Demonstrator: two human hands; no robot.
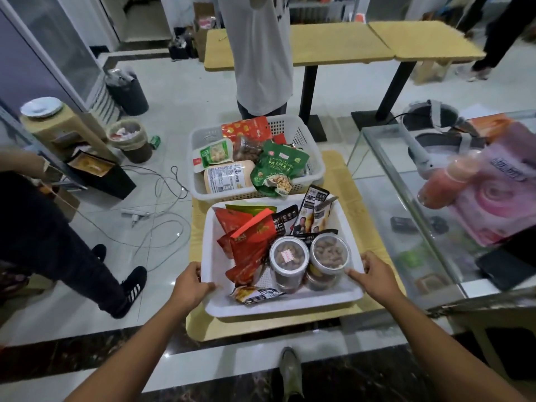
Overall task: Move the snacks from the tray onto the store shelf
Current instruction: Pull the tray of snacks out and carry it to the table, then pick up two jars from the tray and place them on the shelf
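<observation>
The left hand (pixel 193 281) curls its fingers round the left wall of the shallow white plastic tray (pixel 284 306). The right hand (pixel 374 274) clasps the right wall the same way, so each grip is clenched on the tray, which lies squarely ahead between them. Both grips sit toward the near end, so most of the tray reaches away from the person.

Inside, two clear round jars of nuts (pixel 288 256) stand upright just beside the right hand. Red foil pouches (pixel 252 245) lean nearer the left, and black sachets (pixel 313 213) rest against the far wall. The load probably weighs more on the right grip.

The tray sits over a pale yellow wooden surface (pixel 369 221); whether it is lifted I cannot tell. A white perforated basket (pixel 314 169) of more snacks stands just behind it. No store shelf is in view.
</observation>
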